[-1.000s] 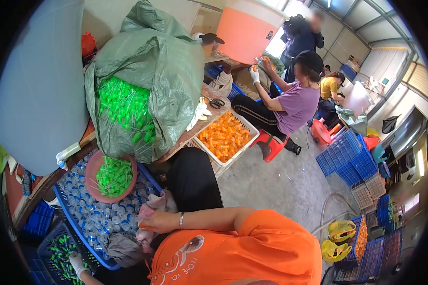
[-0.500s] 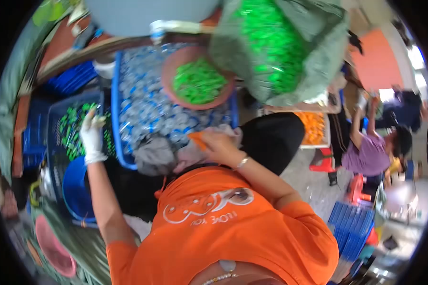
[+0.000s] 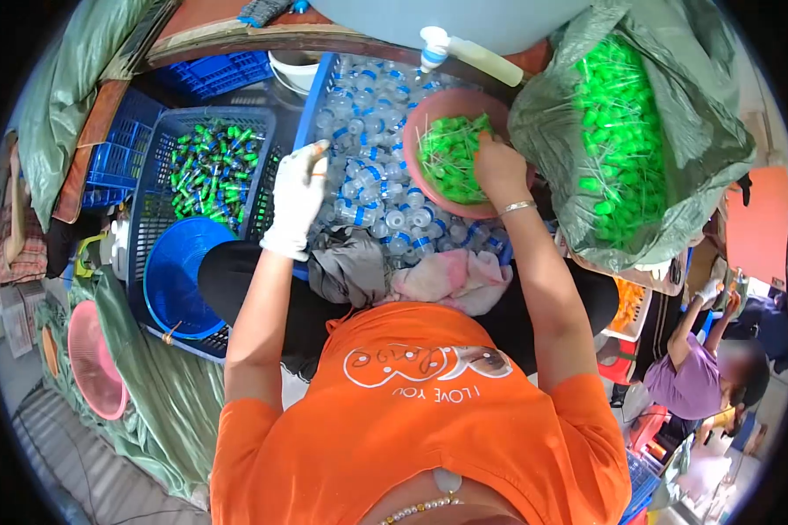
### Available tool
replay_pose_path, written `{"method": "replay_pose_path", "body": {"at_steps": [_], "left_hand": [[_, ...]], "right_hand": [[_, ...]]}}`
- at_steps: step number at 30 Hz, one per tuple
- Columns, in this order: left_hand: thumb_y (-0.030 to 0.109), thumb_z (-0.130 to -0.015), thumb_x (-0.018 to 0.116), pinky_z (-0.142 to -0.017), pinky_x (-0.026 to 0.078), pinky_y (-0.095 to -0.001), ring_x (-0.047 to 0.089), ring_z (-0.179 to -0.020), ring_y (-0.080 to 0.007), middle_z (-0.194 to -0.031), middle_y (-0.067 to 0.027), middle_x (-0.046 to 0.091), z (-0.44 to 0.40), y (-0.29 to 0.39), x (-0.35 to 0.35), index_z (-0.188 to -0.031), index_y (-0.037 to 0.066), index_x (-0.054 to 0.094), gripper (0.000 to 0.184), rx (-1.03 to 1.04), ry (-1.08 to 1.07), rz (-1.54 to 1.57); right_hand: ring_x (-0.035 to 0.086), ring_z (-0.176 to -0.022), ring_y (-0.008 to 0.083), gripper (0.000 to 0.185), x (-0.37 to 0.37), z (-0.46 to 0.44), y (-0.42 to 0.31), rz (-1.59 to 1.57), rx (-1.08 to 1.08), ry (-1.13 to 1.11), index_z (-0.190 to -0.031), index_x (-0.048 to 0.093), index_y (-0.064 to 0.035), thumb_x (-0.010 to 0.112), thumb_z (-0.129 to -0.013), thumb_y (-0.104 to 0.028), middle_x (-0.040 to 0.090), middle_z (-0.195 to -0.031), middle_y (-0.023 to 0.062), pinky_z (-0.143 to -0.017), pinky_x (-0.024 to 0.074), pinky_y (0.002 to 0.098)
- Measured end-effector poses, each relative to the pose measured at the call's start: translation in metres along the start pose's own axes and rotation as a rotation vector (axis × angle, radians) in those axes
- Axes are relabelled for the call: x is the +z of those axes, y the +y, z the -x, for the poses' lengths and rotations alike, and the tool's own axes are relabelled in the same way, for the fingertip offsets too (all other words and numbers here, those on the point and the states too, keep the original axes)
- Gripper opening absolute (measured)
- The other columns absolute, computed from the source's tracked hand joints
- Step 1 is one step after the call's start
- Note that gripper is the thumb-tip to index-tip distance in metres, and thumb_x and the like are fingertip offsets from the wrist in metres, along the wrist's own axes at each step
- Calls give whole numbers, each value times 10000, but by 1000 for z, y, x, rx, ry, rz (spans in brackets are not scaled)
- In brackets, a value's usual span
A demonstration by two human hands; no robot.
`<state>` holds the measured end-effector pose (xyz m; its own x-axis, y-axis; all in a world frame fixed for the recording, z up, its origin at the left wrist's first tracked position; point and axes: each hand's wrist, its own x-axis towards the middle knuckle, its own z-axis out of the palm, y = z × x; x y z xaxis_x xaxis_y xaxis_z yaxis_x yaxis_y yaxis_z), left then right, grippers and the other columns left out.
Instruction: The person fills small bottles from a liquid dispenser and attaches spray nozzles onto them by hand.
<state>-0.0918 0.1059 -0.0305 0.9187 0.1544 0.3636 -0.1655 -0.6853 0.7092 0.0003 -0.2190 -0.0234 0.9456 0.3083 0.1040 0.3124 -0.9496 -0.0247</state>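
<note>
My left hand (image 3: 296,197), in a white glove with bare fingertips, is raised over the left edge of the blue bin (image 3: 317,92). Its fingers are curled in, and whatever they pinch is too small to name. Clear small bottles (image 3: 368,166) with blue bands fill that bin. My right hand (image 3: 501,171) is bare, with orange at the fingertips, and reaches into the pink bowl (image 3: 416,171) on top of the bottles. Its fingers close at a pile of green caps with thin clear tubes (image 3: 451,157). Partly hidden fingertips touch the pile.
A blue basket (image 3: 171,131) at left holds dark bottles with green tops; a blue tub (image 3: 188,276) stands in front. A green sack (image 3: 543,131) of green caps is at right. Cloths (image 3: 451,280) lie near my lap. A person in purple (image 3: 687,376) works far right.
My left hand has moved from over the dark-bottle basket to the bottle bin. My right hand has gone from the cloth by my lap into the pink bowl. The view has turned.
</note>
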Motion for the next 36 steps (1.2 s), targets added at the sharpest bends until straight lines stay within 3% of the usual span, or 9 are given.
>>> {"method": "replay_pose_path", "body": {"at_steps": [1, 5, 8, 11, 16, 20, 23, 28, 36], "left_hand": [[114, -853, 608, -751, 486, -358, 603, -795, -252, -891, -115, 664, -5, 2, 6, -1152, 108, 632, 300, 138, 6, -194], [95, -787, 658, -803, 461, -399, 576, -905, -323, -961, -117, 634, -36, 19, 39, -1123, 113, 637, 337, 88, -144, -312], [94, -757, 663, -767, 463, -411, 571, -853, -325, -920, -105, 621, -59, 26, 72, -1073, 103, 636, 317, 150, -105, -340], [83, -743, 670, -737, 458, -422, 567, -870, -331, -950, -114, 595, -73, 22, 102, -1043, 98, 628, 303, 395, -80, -448], [73, -732, 663, -750, 469, -424, 562, -922, -338, -1064, -145, 576, -82, 16, 112, -1125, 84, 594, 400, 327, -272, -611], [59, -795, 628, -767, 475, -350, 565, -903, -243, -1121, -103, 568, -75, 18, 95, -1235, 66, 527, 452, 45, -303, -455], [54, -870, 582, -786, 454, -266, 527, -862, -134, -1123, -51, 570, -71, 46, 80, -1299, 57, 465, 445, -57, -121, 694], [47, -907, 559, -797, 431, -229, 485, -879, -81, -1126, -17, 556, -81, 68, 80, -1307, 53, 453, 414, -68, -210, 779], [1, -898, 550, -906, 431, -253, 527, -1021, -109, -1160, -47, 559, -81, 87, 89, -1270, 17, 470, 381, -163, -103, 1045]], "right_hand": [[646, -634, 371, 176, 3, -3, 1, -7, -5, -4, -992, 550, -16, 494, -848, -101, 614, -926, 188, -546, 518, 483], [640, -767, 391, 296, 5, -7, 6, -63, 67, -127, -1104, 529, -44, 551, -834, -162, 587, -1015, 207, -625, 515, 509], [641, -770, 387, 273, -7, 0, 2, -123, 58, 12, -1097, 525, -48, 548, -847, -154, 585, -1016, 199, -624, 519, 499], [629, -759, 399, 257, -26, 9, -7, -228, -20, 129, -1079, 526, -46, 561, -843, -144, 579, -1020, 197, -606, 503, 501], [627, -663, 341, 252, -57, 19, -16, -349, -175, 230, -1039, 538, -43, 629, -831, -154, 598, -969, 154, -556, 493, 450], [595, -560, 276, 235, -69, 23, -21, -637, 96, 232, -1012, 546, -50, 665, -838, -154, 616, -798, 113, -497, 453, 394], [554, -505, 230, 209, -86, 16, -30, -749, 63, 287, -1017, 550, -51, 654, -852, -126, 594, -692, 90, -472, 429, 350], [493, -463, 157, 201, -115, -4, -42, -709, -132, 520, -1031, 572, -50, 649, -848, -85, 578, -648, 69, -443, 396, 305], [455, -472, 158, 275, -125, -14, -42, -523, -96, 578, -1114, 612, -48, 634, -840, -47, 571, -764, 57, -439, 379, 310]]}}
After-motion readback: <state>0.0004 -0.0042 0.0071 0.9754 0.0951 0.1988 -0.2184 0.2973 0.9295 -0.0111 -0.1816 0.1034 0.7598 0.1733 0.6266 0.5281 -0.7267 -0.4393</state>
